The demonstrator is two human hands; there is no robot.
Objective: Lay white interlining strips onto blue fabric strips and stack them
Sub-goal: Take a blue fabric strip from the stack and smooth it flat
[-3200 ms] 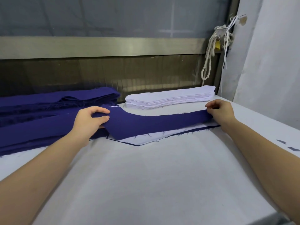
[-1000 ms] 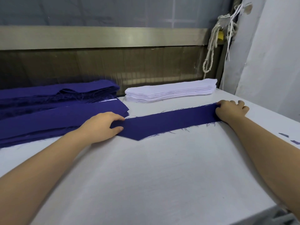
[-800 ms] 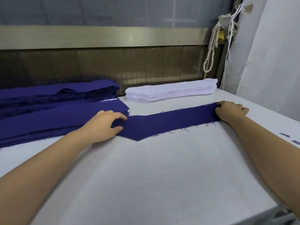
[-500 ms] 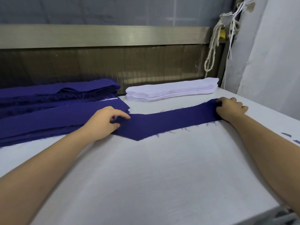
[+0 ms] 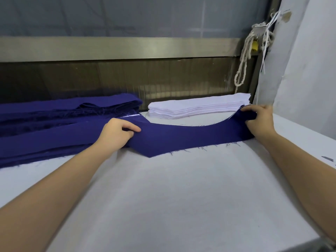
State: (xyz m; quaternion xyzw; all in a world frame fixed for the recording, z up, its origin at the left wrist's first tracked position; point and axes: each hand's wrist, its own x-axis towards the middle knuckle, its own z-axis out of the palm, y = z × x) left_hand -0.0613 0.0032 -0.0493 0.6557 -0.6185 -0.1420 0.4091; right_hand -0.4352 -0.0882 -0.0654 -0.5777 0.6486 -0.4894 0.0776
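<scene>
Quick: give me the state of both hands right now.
Left hand: closed, pinching left end of the blue fabric strip.
Right hand: closed, gripping its right end.

Both ends of the long dark-blue fabric strip (image 5: pixel 190 139) are hidden under the left hand (image 5: pixel 116 135) and right hand (image 5: pixel 260 122). The stacked pile of dark-blue fabric (image 5: pixel 45 135) is cut by the left edge. The small dark scrap (image 5: pixel 327 158) is too small to identify.

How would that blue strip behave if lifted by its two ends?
Probably floppy: the blue strip sags between the left hand and right hand. Likely light, since pinches hold it. Its frayed lower edge may shed threads.
</scene>
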